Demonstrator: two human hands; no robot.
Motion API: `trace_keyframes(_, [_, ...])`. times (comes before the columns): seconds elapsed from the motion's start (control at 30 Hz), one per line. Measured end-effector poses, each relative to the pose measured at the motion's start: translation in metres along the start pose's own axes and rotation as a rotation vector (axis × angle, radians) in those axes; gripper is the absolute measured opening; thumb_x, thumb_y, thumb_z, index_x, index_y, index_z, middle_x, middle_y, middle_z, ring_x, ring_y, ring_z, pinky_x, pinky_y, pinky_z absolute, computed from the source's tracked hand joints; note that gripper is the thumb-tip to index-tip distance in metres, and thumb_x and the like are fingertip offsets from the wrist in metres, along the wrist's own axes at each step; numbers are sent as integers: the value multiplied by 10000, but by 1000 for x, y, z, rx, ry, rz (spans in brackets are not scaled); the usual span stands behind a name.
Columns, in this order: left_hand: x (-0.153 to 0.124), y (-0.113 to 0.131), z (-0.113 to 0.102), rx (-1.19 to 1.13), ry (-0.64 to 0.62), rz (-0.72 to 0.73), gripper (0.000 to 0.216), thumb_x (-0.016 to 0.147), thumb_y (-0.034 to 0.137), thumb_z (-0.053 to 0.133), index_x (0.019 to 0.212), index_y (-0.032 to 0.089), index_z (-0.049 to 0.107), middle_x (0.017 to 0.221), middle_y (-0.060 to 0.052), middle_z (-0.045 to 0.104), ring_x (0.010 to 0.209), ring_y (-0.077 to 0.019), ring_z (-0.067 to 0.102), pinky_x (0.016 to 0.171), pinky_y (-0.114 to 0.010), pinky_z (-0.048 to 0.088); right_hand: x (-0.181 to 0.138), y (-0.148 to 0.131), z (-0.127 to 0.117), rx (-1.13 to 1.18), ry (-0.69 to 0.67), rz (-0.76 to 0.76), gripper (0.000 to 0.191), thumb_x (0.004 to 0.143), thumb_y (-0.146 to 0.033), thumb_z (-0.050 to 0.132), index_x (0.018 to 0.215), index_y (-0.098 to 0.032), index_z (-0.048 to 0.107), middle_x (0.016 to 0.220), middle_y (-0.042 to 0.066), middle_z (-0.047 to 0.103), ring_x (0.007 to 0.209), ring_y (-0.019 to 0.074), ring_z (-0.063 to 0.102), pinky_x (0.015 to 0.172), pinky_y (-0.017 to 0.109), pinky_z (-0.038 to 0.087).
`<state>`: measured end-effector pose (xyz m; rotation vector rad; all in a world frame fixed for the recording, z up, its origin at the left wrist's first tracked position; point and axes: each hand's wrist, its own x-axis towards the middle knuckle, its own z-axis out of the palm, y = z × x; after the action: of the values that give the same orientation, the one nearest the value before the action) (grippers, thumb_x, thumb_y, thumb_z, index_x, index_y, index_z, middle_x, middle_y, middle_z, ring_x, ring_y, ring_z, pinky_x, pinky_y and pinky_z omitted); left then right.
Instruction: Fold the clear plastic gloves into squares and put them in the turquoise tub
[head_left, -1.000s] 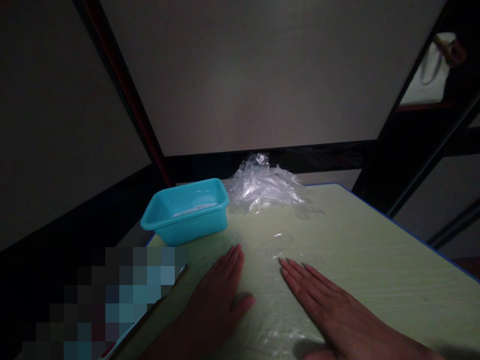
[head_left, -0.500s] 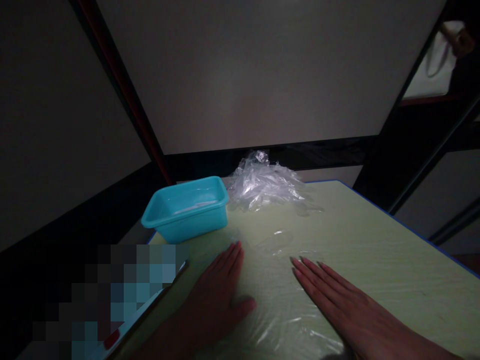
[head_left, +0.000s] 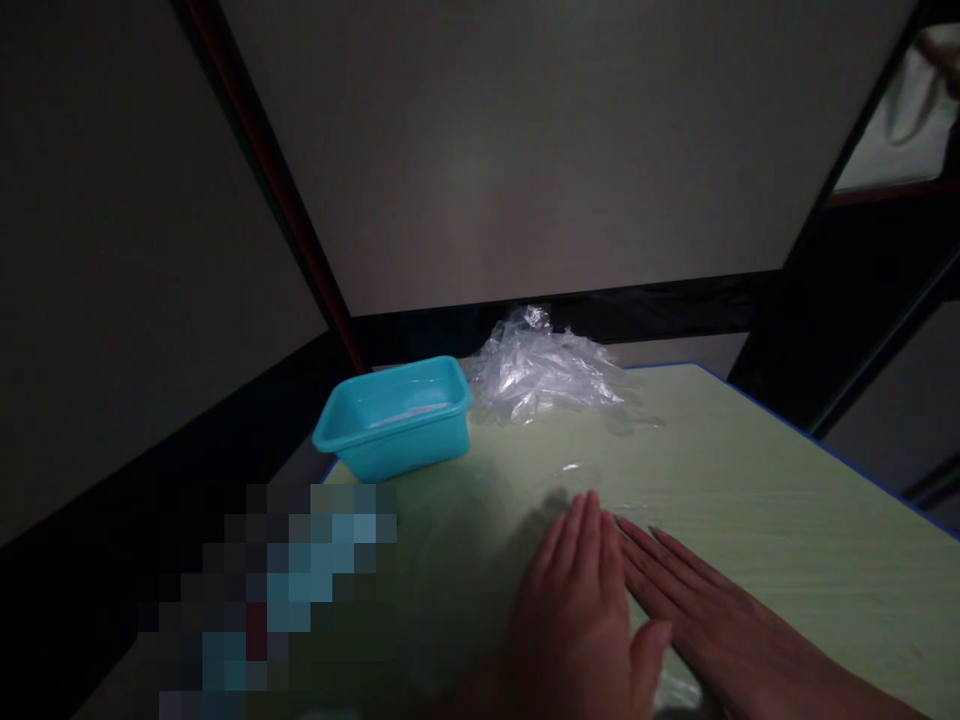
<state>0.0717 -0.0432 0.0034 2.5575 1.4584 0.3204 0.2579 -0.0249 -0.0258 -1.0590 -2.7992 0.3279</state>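
Note:
My left hand [head_left: 574, 610] lies flat with its fingers stretched out on a thin clear plastic sheet [head_left: 577, 475] spread on the pale green table [head_left: 787, 520]. My right hand [head_left: 712, 620] is also flat and open on the same sheet. The two hands are side by side, with the left one partly over the fingers of the right one. Neither hand holds anything.
A turquoise plastic tub [head_left: 394, 415] stands at the table's far left corner. A crumpled heap of clear plastic [head_left: 547, 370] lies at the far edge beside it. The table has a blue rim [head_left: 862, 470] on the right. Grey panels and dark frame bars rise behind.
My left hand has slid to the right across the sheet until it meets my right hand. The right hand has shifted slightly right. The view has turned a little.

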Motion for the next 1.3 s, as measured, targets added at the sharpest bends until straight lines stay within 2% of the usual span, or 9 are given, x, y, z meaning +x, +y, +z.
trace_keyframes(0.1, [6, 14, 22, -27, 0, -21, 672, 883, 391, 427, 1386, -7, 226, 1447, -191, 100, 1340, -299, 113, 1086, -440, 244, -2, 6, 10, 1, 57, -21, 931, 724, -657, 517, 1404, -160, 120, 1470, 105, 154, 1321, 342, 205, 1042, 529, 272])
trace_keyframes(0.2, [2, 8, 30, -43, 4, -40, 703, 882, 434, 423, 1396, 8, 202, 1451, -177, 88, 1344, -288, 99, 1097, -427, 216, -4, 5, 9, -1, 115, -81, 974, 713, -646, 545, 1412, -174, 58, 1477, 96, 139, 1317, 338, 227, 1039, 509, 303])
trace_keyframes(0.37, [-10, -10, 24, -29, -10, -47, 693, 881, 427, 425, 1403, 33, 197, 1459, -156, 82, 1349, -279, 84, 1100, -426, 200, -2, -2, -3, -40, 149, -108, 1026, 702, -614, 590, 1421, -183, 0, 1475, 96, 136, 1304, 341, 259, 1023, 492, 341])
trace_keyframes(0.57, [-25, -31, 18, 43, -44, -101, 659, 892, 399, 391, 1388, -3, 226, 1456, -186, 113, 1345, -290, 109, 1084, -439, 228, 0, 0, -3, -14, 89, -83, 969, 724, -644, 537, 1419, -195, 33, 1473, 96, 133, 1296, 362, 251, 1011, 535, 326])
trace_keyframes(0.9, [-58, -70, 5, 139, -32, -227, 592, 915, 354, 278, 1384, -6, 239, 1445, -205, 170, 1323, -305, 219, 1041, -479, 303, 0, -3, -6, 1, 9, -25, 938, 740, -635, 513, 1416, -177, 50, 1469, 124, 124, 1290, 395, 214, 989, 582, 289])
trace_keyframes(1.1, [-65, -78, 2, 170, -19, -242, 599, 903, 381, 312, 1389, 36, 256, 1450, -183, 174, 1327, -290, 215, 1052, -449, 300, -1, -2, -5, -8, 11, -19, 946, 737, -642, 513, 1414, -182, 40, 1470, 128, 121, 1289, 394, 209, 989, 573, 282])
trace_keyframes(1.3, [-60, -73, -3, 131, -88, -280, 657, 871, 383, 366, 1391, 7, 229, 1451, -196, 130, 1335, -303, 172, 1060, -474, 264, -1, -3, -7, 0, 8, -40, 927, 749, -627, 512, 1414, -183, 43, 1468, 125, 130, 1287, 390, 218, 986, 584, 290])
